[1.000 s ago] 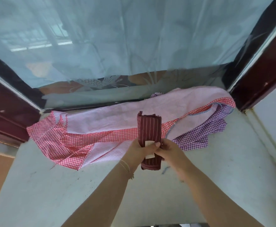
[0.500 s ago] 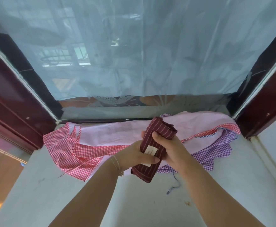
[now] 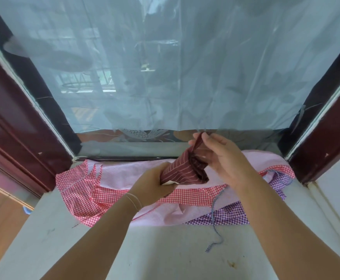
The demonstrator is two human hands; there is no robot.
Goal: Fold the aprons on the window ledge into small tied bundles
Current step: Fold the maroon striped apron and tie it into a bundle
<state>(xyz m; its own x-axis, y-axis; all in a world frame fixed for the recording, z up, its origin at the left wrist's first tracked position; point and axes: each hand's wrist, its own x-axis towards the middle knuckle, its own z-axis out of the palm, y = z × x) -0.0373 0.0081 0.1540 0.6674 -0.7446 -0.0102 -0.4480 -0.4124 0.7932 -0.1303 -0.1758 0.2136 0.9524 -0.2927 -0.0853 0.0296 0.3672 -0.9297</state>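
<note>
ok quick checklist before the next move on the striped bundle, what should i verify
1. Left hand grips the maroon striped bundle at its lower end: ok.
2. Right hand pinches the strap end at the top: ok.
3. Bundle rolled tight: ok at the left-hand end, looser at the top.
4. Strap tied: not ok, no knot visible.
5. Blue-white cord clear of the bundle: cannot tell.
6. Pink checked apron remaining on the ledge unfolded: not ok.

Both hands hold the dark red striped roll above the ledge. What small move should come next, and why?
Probably wind the strap pinched by the right hand around the striped roll: the left hand grips its lower end, and no tie shows around it yet.
</note>
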